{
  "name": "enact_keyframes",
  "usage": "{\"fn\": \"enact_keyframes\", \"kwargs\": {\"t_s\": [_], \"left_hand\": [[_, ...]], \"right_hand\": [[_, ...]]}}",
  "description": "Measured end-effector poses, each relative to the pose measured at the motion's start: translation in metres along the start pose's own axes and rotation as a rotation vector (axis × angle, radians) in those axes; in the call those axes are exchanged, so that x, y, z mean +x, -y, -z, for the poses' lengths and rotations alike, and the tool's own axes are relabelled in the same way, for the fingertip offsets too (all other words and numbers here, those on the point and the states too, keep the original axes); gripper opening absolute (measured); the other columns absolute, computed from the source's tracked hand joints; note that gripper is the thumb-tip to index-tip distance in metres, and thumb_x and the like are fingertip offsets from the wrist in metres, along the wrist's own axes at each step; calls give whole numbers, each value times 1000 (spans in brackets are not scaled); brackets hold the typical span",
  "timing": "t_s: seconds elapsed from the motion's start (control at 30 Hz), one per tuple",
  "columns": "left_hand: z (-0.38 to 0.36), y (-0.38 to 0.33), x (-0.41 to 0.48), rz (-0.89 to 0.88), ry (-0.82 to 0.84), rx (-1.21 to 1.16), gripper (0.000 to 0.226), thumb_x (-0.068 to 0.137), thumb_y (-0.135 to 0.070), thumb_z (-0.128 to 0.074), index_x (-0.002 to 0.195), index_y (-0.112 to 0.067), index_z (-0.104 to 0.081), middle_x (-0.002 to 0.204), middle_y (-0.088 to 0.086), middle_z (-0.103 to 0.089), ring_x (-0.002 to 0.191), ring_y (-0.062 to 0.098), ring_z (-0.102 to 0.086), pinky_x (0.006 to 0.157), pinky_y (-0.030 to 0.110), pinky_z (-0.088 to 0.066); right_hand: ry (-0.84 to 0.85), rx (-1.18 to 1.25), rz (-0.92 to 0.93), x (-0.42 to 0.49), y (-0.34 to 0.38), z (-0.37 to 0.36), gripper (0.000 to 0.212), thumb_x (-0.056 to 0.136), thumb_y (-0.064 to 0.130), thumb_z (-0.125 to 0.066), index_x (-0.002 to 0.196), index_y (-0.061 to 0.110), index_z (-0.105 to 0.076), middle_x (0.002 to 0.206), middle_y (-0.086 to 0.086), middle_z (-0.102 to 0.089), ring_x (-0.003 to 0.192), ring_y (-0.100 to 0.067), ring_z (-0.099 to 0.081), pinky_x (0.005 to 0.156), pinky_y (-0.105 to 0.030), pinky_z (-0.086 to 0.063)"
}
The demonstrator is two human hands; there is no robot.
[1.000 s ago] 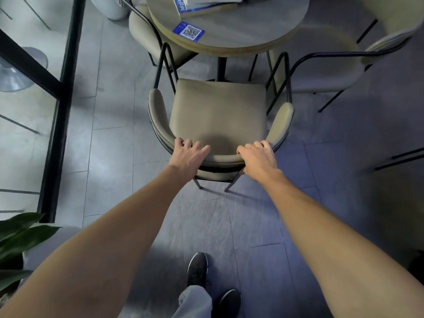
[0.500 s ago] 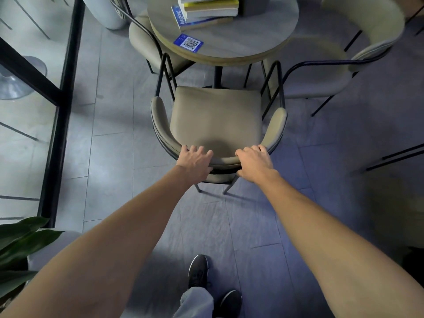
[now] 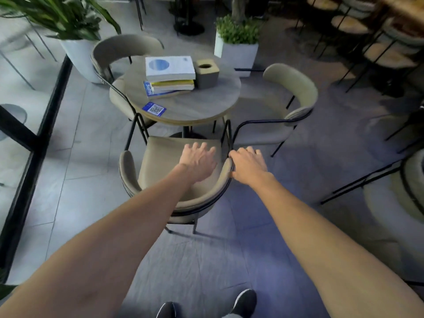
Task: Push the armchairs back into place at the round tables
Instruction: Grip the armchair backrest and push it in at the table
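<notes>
A beige armchair (image 3: 165, 161) with a black metal frame stands just in front of me, its seat front tucked under the edge of the round wooden table (image 3: 195, 106). My left hand (image 3: 198, 161) hovers over the seat with fingers spread, holding nothing. My right hand (image 3: 249, 165) is curled around the right end of the chair's curved backrest. Two more beige armchairs stand at the table, one at the right (image 3: 296, 88) and one at the far left (image 3: 124, 49).
A stack of books (image 3: 169, 70), a tissue box (image 3: 206, 73) and a blue QR card (image 3: 154, 109) lie on the table. White planters (image 3: 238, 53) (image 3: 80, 58) stand behind. A black-framed glass wall (image 3: 34, 145) runs along the left. Another chair (image 3: 413, 180) is at the right edge.
The armchair has slid closer under the table. My left hand has come off the backrest and is over the seat. My right hand has shifted to the backrest's right end. The view has tilted up.
</notes>
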State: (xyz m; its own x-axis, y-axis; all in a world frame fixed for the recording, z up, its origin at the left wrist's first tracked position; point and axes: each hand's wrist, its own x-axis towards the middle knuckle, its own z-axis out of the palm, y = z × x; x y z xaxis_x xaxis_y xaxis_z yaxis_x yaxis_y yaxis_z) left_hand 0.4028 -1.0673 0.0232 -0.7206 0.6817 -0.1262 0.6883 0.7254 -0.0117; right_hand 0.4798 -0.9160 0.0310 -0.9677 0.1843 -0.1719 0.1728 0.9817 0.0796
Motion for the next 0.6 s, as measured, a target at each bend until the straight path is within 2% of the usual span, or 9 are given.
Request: {"fn": "enact_keyframes", "kwargs": {"t_s": [0.33, 0.6], "left_hand": [[100, -119, 116, 97, -78, -9, 40, 99, -46, -37, 125, -18, -51, 128, 14, -55, 117, 36, -52, 92, 46, -40], [133, -153, 234, 191, -72, 21, 42, 99, -44, -36, 131, -19, -48, 133, 13, -52, 121, 34, -50, 94, 48, -39]], "right_hand": [[-53, -45, 24, 37, -184, 75, 57, 83, 48, -70, 130, 22, -53, 128, -6, -57, 124, -31, -46, 100, -45, -36], [-78, -69, 107, 118, -290, 105, 54, 85, 43, -70, 131, 21, -52, 128, -6, -56, 123, -31, -47, 100, -45, -38]]}}
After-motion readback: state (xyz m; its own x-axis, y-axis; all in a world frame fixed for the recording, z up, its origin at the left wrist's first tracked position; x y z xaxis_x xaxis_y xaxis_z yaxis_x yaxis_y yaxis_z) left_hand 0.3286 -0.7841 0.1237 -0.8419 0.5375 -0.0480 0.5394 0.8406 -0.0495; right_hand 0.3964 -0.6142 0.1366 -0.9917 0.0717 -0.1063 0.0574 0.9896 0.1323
